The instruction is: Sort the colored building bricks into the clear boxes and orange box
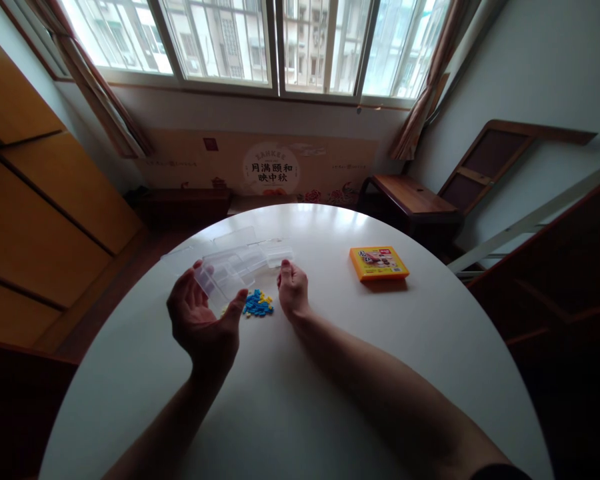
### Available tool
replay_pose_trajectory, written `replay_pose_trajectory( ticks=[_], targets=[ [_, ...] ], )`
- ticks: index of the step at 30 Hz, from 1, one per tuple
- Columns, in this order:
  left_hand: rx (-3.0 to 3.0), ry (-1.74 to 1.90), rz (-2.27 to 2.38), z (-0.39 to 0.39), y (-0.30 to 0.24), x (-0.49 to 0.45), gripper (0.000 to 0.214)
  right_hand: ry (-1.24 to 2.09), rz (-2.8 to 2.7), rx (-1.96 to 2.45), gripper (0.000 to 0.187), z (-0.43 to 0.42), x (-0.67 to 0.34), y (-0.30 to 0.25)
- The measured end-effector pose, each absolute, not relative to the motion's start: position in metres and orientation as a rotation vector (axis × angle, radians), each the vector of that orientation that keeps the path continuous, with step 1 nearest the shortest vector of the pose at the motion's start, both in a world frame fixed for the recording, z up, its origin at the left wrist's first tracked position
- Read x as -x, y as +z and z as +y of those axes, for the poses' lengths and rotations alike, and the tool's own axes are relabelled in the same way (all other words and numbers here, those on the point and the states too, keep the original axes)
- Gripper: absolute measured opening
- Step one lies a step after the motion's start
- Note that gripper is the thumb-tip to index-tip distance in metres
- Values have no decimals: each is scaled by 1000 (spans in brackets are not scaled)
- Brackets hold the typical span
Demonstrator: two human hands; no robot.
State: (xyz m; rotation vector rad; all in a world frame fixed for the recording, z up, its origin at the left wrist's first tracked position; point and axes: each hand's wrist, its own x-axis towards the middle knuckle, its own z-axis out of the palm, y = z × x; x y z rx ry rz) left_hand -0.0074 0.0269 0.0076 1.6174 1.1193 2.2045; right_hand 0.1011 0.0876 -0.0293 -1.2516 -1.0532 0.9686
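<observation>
A clear plastic compartment box (223, 275) is tilted above the white table, its dividers showing. My left hand (205, 313) is curled around its near left end, fingers at the left side and thumb on the right. My right hand (293, 287) is closed at the box's right end, with the thumb on top; its fingertips are partly hidden. Between my hands, just below the box, a small heap of blue and yellow plastic pieces (258, 303) lies on the table. A few pale pieces lie at the heap's edge.
An orange-yellow flat box (379, 263) with a printed label rests on the round white table (405, 413), right of my hands. Other clear plastic (235, 237) shows behind the compartment box. Beyond the table stand a wooden chair (415, 193) and a wooden cabinet (55, 207).
</observation>
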Motion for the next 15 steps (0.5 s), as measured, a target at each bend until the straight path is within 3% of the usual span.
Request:
replay_pose_trajectory(
  ticks=[4, 15],
  targets=[
    [-1593, 2214, 1131, 30, 5, 9, 76, 710, -1492, 1444, 35, 88, -96, -33],
    [-1502, 2216, 1184, 37, 0, 18, 73, 720, -1807, 1372, 21, 74, -91, -21]
  ],
)
